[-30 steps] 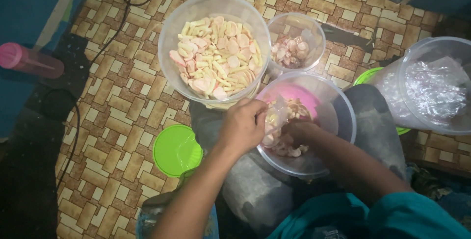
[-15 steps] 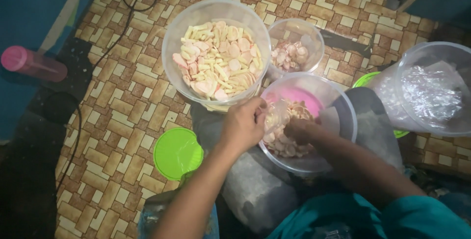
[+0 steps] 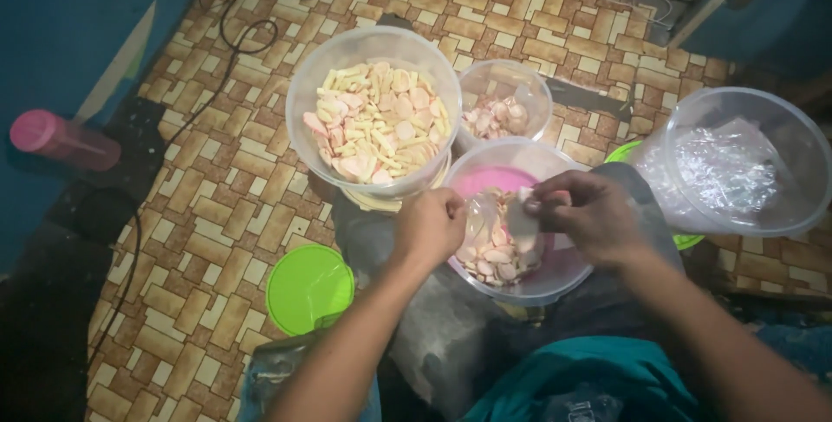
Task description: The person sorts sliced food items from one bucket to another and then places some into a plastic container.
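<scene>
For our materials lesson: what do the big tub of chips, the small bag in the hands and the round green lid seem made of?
Big tub: translucent plastic; contents show through.
Small bag: thin clear film, crinkled, probably plastic.
Green lid: glossy, probably hard plastic.

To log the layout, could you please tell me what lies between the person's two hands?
In the head view, a small clear plastic bag of crackers spans the left hand and right hand.

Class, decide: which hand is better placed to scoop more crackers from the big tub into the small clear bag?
Probably the left hand: it lies nearest the big tub. The right hand grips the bag on the far side, over the bowl.
</scene>
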